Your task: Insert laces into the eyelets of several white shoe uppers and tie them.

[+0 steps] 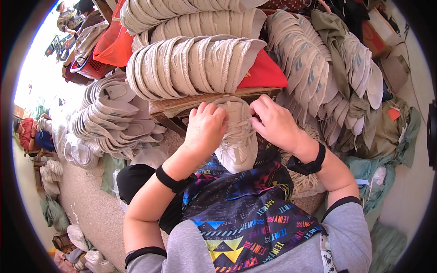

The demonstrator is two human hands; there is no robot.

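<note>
Both hands [241,125] on pale shoe upper [237,141]

Two hands, left [205,128] and right [274,123], on one shoe [237,141]; two black wristbands [170,180]; three stacked rows of pale uppers [191,63] on the bench [200,101]; one red basket [91,68].

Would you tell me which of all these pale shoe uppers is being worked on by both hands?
The single shoe upper on the lap, between left hand and right hand; the others lie in stacked rows.
</note>
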